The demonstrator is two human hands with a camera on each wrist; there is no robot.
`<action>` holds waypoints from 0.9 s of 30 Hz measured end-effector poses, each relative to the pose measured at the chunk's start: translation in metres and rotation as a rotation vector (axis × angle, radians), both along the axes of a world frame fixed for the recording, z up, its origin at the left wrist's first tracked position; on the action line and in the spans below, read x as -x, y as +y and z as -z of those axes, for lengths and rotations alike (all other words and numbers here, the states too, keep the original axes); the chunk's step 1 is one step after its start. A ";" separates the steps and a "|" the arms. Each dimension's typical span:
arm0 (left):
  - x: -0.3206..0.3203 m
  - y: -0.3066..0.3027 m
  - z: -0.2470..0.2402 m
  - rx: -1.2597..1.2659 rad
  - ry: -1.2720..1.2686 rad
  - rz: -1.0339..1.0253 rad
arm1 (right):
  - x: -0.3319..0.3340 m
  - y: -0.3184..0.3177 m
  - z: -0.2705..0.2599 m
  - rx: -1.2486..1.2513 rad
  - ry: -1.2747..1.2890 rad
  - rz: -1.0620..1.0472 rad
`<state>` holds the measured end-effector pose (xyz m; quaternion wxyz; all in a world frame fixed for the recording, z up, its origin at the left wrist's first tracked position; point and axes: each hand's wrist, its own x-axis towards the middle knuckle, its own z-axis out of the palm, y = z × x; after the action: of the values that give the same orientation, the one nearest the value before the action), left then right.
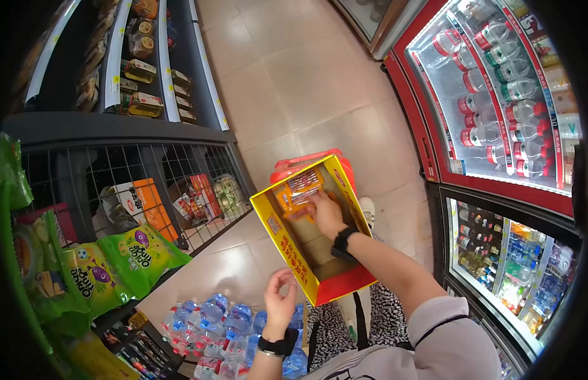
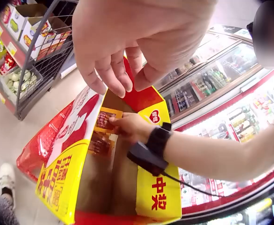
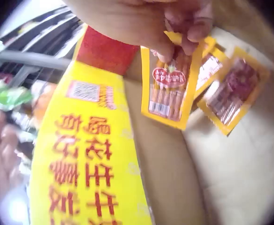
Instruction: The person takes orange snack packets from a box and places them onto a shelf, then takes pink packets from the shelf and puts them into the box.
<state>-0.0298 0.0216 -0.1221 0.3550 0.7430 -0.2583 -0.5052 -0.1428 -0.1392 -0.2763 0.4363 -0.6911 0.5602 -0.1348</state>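
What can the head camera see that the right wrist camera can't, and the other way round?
Only the head view: the lit drink coolers, the green snack bags, the bottled water packs on the floor, and the left hand, loosely curled and holding nothing. Only the right wrist view: close up, the sausage packet pinched at its top edge, with its red label and the sausages showing through. Both: the right hand among orange packets inside the yellow and red carton.
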 end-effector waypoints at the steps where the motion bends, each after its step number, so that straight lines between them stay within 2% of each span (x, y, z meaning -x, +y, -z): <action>1: -0.001 -0.005 -0.002 0.040 -0.072 -0.021 | 0.009 0.003 -0.022 0.015 0.017 -0.087; 3: 0.000 -0.017 -0.008 0.095 -0.157 0.038 | 0.029 0.013 -0.062 0.197 0.027 -0.247; 5: 0.005 -0.035 -0.024 0.163 -0.456 0.340 | 0.052 0.021 -0.098 0.111 0.002 -0.402; 8: 0.018 -0.038 -0.024 0.122 -0.396 0.424 | 0.064 0.026 -0.152 -0.110 -0.284 -0.471; 9: 0.017 -0.034 -0.020 0.122 -0.395 0.425 | 0.063 0.027 -0.156 -0.111 -0.284 -0.469; 11: 0.014 -0.020 -0.005 -0.120 -0.079 0.558 | 0.060 0.030 -0.162 -0.342 -0.398 -0.316; 12: 0.015 -0.014 0.001 -0.121 -0.076 0.559 | 0.058 0.021 -0.162 -0.514 -0.323 -0.323; 13: 0.018 -0.008 0.006 -0.116 0.019 0.370 | 0.052 0.025 -0.147 -0.518 -0.323 -0.322; 14: 0.018 -0.003 0.009 -0.113 0.110 0.179 | 0.044 0.032 -0.116 -0.464 -0.355 -0.131; 15: 0.016 -0.001 0.006 -0.119 0.110 0.179 | 0.035 0.039 -0.088 -0.408 -0.384 0.060; 17: 0.009 0.003 -0.001 -0.100 0.176 -0.033 | 0.017 0.038 -0.047 -0.115 -0.187 0.187; 18: 0.004 0.009 0.003 -0.107 0.188 -0.099 | 0.010 0.032 -0.034 -0.149 -0.094 0.241; 20: -0.005 0.017 0.001 -0.096 0.208 -0.141 | 0.001 0.024 -0.002 -0.187 0.005 0.293; 22: -0.009 0.022 0.001 -0.070 0.244 -0.220 | -0.004 0.022 0.031 0.041 0.114 0.426; 23: -0.010 0.024 0.000 -0.080 0.245 -0.223 | -0.003 0.018 0.044 0.033 0.119 0.424; 25: -0.012 0.028 0.000 -0.071 0.252 -0.239 | 0.000 0.010 0.056 -0.113 0.491 0.395; 26: -0.011 0.030 0.001 -0.077 0.251 -0.242 | 0.010 0.012 0.055 -0.102 0.464 0.291; 27: -0.010 0.031 0.002 -0.078 0.247 -0.241 | 0.016 0.014 0.057 -0.107 0.465 0.288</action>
<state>-0.0196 0.0522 -0.1236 0.4127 0.7141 -0.1021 -0.5562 -0.1587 -0.1251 -0.3334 0.3081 -0.5928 0.7441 -0.0035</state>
